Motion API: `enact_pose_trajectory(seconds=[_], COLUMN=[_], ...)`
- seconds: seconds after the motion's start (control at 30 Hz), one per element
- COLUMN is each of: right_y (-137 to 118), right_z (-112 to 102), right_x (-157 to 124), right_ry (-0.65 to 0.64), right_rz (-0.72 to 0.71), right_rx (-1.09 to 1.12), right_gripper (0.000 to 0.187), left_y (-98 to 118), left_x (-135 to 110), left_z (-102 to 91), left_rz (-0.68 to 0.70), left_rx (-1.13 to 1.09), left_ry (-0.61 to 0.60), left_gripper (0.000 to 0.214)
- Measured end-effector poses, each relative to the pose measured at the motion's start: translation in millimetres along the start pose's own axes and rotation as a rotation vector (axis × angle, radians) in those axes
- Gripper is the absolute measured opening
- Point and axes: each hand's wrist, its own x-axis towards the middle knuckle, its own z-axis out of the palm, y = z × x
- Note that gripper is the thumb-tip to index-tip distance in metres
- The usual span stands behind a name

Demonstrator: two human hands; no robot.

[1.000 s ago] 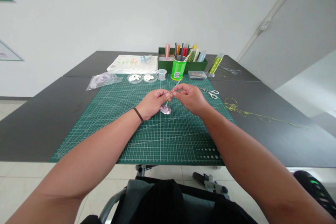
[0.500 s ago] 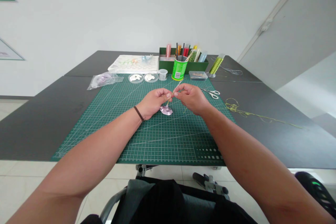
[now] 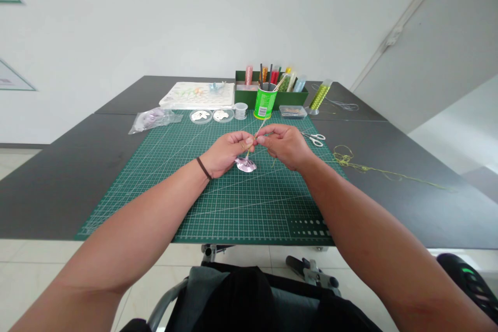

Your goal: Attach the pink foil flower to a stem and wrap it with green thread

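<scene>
Between my hands is a pale lilac artificial flower (image 3: 246, 165), its petals facing down and its thin stem pointing up and away from me. My left hand (image 3: 229, 152) pinches the stem just above the petals, thumb against fingers. Close beside it, my right hand (image 3: 286, 146) is closed too, thumb and forefinger together at the same stem; a fine yellow-green thread seems to run there, too thin to follow clearly. The upper stem (image 3: 261, 126) sticks out pale past my fingertips. Below lies a green cutting mat (image 3: 233, 212) with a white grid.
Scissors (image 3: 314, 138) and tangled yellow-green thread (image 3: 350, 162) lie to the right. Behind stand a green can of tools (image 3: 265, 102), a green box (image 3: 299, 98), a thread spool (image 3: 320, 96) and small dishes (image 3: 201, 116). A plastic bag (image 3: 153, 119) and a white board (image 3: 196, 96) are at back left.
The flower has tilted slightly, showing its petals a little wider and lower. Both hands keep their pinch at nearly the same place, with only small finger movement.
</scene>
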Motion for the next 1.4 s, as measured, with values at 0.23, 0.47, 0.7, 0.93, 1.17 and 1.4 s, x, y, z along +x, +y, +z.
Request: enact_pose_trajectory(seconds=[0.23,0.47,0.7,0.93,1.17,1.4], right_y=[4,4,1,-3,6,10], right_z=[2,1,4,9,8,5], right_x=[1,2,3,0,3,2], right_ry=[0.027,0.073,0.139,0.149,0.129,0.086], right_rz=[-0.006,-0.046,-0.032,-0.012,-0.036,-0.047], right_rx=[0.034,0.019,-0.127,-0.23,-0.151,-0.08], right_gripper=[0.028,0.029,0.019,0.01,0.018,0.029], left_y=[1,-4,-9,-12,-7,-6], left_x=[-1,3,7,6,6,6], left_z=[2.7,-0.5,-2.2,-2.2,-0.7,1.2], left_rz=[-0.011,0.021,0.051,0.044,0.016,0.005], left_rx=[-0.063,-0.015,0.145,0.314,0.206,0.116], left_ry=[-0.029,0.019,0.109,0.208,0.202,0.173], left_gripper=[0.034,0.031,0.027,0.024,0.013,0.007])
